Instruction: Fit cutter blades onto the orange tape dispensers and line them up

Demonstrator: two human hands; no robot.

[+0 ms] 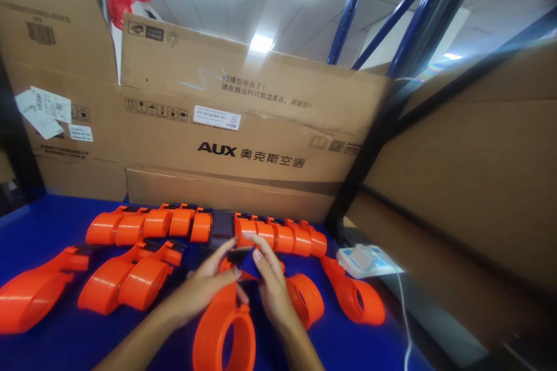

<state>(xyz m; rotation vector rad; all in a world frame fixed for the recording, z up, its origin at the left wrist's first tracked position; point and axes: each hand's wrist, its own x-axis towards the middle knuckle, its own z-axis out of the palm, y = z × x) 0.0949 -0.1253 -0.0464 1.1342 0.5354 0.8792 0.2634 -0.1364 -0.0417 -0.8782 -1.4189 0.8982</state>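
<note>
In the head view, low in the middle, an orange ring-shaped plastic piece (224, 324) hangs between my hands. It has a wide hoop and a short arm with a dark end, shaped like a hand-held tape dispenser. My left hand (209, 281) is closed around the arm, fingers at its upper end. A small dark blue piece (249, 264) sits at that end, pinched by my right hand (270, 275). Fingers partly hide where the two meet. Behind my right wrist lies another orange ring-shaped piece (307, 301).
Orange pieces (130, 229) line the back of the blue tabletop (174, 348), with a dark box (221, 229) among them. More lie left (35, 293) and right (357, 298). A white device (369, 261) with a cable is at right. Cardboard (252, 127) walls the back.
</note>
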